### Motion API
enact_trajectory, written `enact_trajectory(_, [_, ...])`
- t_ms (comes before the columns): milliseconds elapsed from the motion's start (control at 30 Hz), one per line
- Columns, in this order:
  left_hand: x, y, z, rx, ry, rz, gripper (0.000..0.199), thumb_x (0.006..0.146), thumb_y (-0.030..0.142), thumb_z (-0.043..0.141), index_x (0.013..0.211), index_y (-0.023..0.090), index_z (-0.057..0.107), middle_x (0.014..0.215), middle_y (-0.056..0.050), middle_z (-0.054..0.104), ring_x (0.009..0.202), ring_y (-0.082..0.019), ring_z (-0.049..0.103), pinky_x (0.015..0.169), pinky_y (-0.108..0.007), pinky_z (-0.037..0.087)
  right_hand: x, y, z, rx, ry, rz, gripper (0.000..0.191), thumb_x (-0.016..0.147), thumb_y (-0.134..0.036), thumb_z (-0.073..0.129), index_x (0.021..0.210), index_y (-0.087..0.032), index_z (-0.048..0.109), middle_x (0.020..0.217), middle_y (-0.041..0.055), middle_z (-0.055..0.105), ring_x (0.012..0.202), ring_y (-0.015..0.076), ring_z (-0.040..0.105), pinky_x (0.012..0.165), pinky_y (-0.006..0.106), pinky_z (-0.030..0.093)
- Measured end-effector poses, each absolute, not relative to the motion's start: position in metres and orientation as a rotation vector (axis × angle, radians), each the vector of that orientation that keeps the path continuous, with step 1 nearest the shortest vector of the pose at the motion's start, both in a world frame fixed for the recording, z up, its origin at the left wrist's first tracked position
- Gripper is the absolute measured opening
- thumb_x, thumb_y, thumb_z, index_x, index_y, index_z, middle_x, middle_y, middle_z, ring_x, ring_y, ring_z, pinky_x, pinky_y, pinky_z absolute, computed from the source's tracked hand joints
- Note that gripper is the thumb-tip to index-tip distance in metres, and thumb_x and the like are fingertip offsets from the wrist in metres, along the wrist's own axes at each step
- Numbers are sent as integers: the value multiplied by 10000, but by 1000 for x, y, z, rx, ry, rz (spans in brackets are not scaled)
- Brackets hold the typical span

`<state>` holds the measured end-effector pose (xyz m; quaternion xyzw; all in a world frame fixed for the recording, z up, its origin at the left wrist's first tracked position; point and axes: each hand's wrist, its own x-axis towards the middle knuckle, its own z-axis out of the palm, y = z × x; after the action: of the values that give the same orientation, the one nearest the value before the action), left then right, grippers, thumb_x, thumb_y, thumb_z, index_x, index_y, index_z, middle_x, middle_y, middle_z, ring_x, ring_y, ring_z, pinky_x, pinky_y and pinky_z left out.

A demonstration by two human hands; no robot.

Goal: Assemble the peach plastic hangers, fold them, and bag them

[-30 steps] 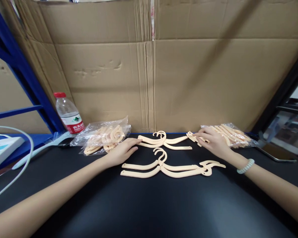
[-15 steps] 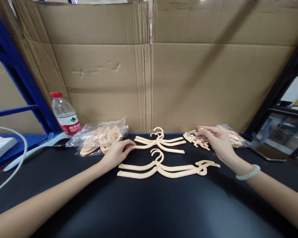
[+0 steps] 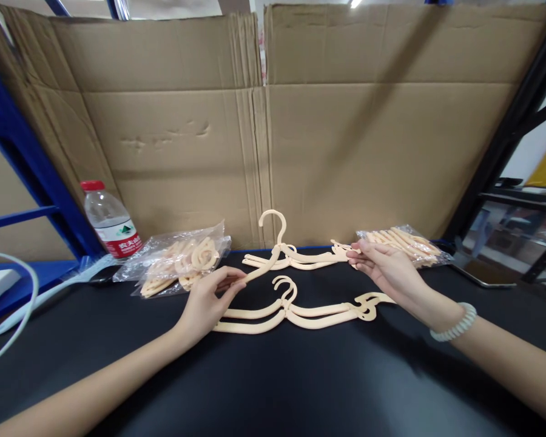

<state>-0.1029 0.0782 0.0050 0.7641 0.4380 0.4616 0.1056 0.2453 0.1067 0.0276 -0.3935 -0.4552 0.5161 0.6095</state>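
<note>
My left hand (image 3: 212, 303) pinches the left arm end of a cream plastic folding hanger (image 3: 279, 243), its hook raised above the table. At the hanger's right end, the fingers of my right hand (image 3: 382, 264) are closed around the tip; whether a small piece is also between them is hidden. Beneath the raised hanger lie more cream hangers (image 3: 295, 264). Nearer to me, stacked hangers (image 3: 255, 328) lie flat, with a curved cream clip piece (image 3: 368, 306) at their right end. Small cream pieces (image 3: 341, 245) show beside my right fingertips.
Clear plastic bags of cream parts lie at left (image 3: 177, 261) and right (image 3: 400, 243). A red-capped water bottle (image 3: 111, 218) stands at back left near a white cable (image 3: 34, 297). A cardboard wall (image 3: 186, 133) closes off the back; a phone-like slab (image 3: 482, 276) lies far right.
My left hand has lifted one hanger off the back stack, raising its hook. My right hand has moved left from the small pieces to that hanger's right end. The view has shifted slightly.
</note>
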Motion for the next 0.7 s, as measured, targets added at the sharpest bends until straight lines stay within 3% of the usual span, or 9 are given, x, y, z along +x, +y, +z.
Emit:
enact_trajectory(233, [-104,79,2,2261,1216,1365,290,873,298,611,1148,206,616,922,-33,714,846,-179,713,793,-299,608,244,104,29,-906,-1069,1286,319,591,-301,889,779,-201,651,797,7,697,754,124,634,649,211,517])
enact_trajectory(367, [-105,77,5,2373,1252,1328,251,897,248,579,1133,210,655,954,-50,708,822,-180,695,745,-296,580,245,108,25,-911,-1074,1356,301,613,-344,878,787,-192,685,903,29,686,863,132,618,691,196,522])
enact_trajectory(533, [-104,78,8,2480,1211,1311,230,920,212,550,1108,184,678,860,-48,674,750,-169,656,708,-303,531,247,108,27,-892,-1098,1341,295,568,-331,908,703,-194,685,733,-32,605,656,67,528,572,142,476])
enact_trajectory(700, [-103,80,8,2516,1135,1356,208,911,165,565,1068,185,702,815,-33,640,756,-156,626,703,-279,511,253,104,40,-915,-1188,1447,284,591,-339,900,706,-179,695,746,-13,627,732,88,584,689,162,522])
